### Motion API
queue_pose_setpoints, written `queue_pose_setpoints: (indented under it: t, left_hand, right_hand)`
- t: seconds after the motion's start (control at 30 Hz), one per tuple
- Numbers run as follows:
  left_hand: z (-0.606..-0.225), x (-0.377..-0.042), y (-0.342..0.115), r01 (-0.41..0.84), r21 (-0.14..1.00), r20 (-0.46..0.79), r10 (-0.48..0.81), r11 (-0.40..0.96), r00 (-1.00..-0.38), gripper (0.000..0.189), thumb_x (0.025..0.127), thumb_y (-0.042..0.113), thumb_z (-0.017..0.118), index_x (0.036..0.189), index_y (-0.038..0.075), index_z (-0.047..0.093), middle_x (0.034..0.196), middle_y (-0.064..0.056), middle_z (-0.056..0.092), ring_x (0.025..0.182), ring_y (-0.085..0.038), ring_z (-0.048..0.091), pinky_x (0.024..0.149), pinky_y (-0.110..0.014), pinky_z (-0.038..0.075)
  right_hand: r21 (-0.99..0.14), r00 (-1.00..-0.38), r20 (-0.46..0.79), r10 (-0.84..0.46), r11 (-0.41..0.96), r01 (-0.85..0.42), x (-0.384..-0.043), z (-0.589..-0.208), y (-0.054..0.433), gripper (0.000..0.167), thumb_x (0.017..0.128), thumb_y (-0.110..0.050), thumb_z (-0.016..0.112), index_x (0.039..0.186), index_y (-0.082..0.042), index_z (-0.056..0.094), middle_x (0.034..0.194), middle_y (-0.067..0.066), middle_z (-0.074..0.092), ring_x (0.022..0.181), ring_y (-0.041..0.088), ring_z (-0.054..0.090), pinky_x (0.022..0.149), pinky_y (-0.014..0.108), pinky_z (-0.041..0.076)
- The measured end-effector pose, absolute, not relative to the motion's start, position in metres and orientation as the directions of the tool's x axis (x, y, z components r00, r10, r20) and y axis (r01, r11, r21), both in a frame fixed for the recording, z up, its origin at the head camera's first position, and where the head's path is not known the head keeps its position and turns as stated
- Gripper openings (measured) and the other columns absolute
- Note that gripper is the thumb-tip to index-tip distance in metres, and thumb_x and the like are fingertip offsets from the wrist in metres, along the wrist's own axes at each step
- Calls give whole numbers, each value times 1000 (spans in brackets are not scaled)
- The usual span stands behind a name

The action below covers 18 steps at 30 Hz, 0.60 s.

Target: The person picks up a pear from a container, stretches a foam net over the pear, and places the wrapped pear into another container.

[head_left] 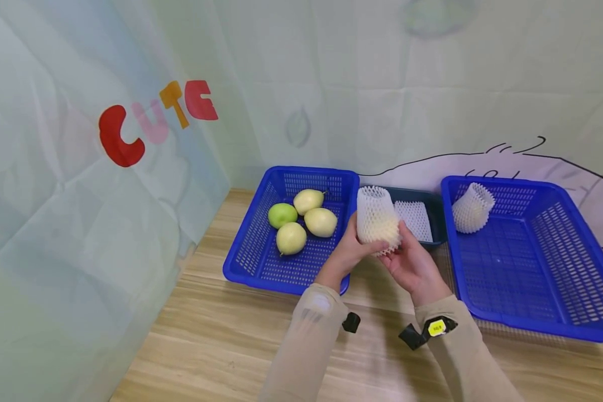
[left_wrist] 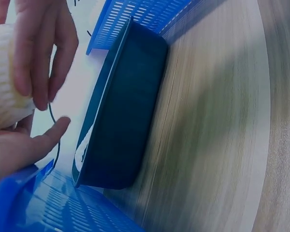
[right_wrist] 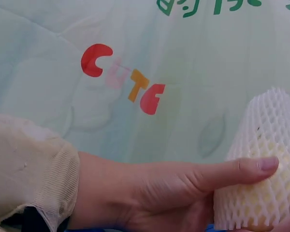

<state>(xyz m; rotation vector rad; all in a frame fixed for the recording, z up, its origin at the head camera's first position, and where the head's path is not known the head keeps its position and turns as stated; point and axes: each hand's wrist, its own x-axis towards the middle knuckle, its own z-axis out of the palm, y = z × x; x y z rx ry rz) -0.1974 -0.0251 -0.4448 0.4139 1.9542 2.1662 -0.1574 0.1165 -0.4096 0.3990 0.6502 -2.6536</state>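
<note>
A pale yellow pear in a white foam net sleeve (head_left: 378,220) is held up between both hands, with the sleeve's loose end pointing upward. My left hand (head_left: 349,252) grips it from the left, thumb laid across the front of the netting, as the right wrist view shows closely. From the right, my right hand (head_left: 416,267) holds its lower side; part of those fingers is hidden behind the fruit. At left, a blue basket (head_left: 237,267) contains several yellowish pears (head_left: 321,222) and one green fruit (head_left: 282,215).
Behind the hands a dark green bin (head_left: 436,215) holds flat white foam nets (head_left: 414,220). The right blue basket (head_left: 457,279) has one netted fruit (head_left: 471,211) in its back left corner. All stand on a wooden table (head_left: 216,335) before a printed curtain.
</note>
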Motion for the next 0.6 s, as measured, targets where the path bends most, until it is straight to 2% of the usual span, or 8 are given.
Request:
queue_pose_setpoints:
  t: [0.1,0.27,0.43,0.6]
  left_hand:
    - [-445,-198,-24,15,998,33,320,-58,-947,88,74,5,74,144,17,22,131,-4,42,115,-15,42,101,-31,31]
    - [-444,-198,-23,16,999,30,302,-50,-953,90,72,2,74,143,17,21,132,-4,41,117,-16,40,102,-31,29]
    - [-444,-197,-23,13,998,29,298,-54,-954,93,71,1,75,144,18,20,133,-3,39,118,-15,40,103,-31,28]
    - [-444,-198,-23,29,998,44,301,-57,-953,93,71,-1,75,144,17,20,133,-4,39,118,-16,41,102,-31,29]
  right_hand:
    - [-365,-885,-359,-295,-829,424,-156,-407,116,47,96,-35,44,137,-19,27,120,4,45,97,16,57,87,28,47]
    - [-355,-885,-341,-317,-828,433,-152,-401,118,48,100,-32,33,143,-17,18,111,7,56,96,19,59,87,30,47]
    - [-355,-885,-315,-343,-822,445,-151,-403,119,42,102,-27,28,141,-16,20,104,9,62,94,19,60,87,32,47]
    - [-340,-885,-312,-344,-830,443,-151,-406,119,30,103,-21,25,130,-10,30,100,11,63,86,17,60,83,31,48]
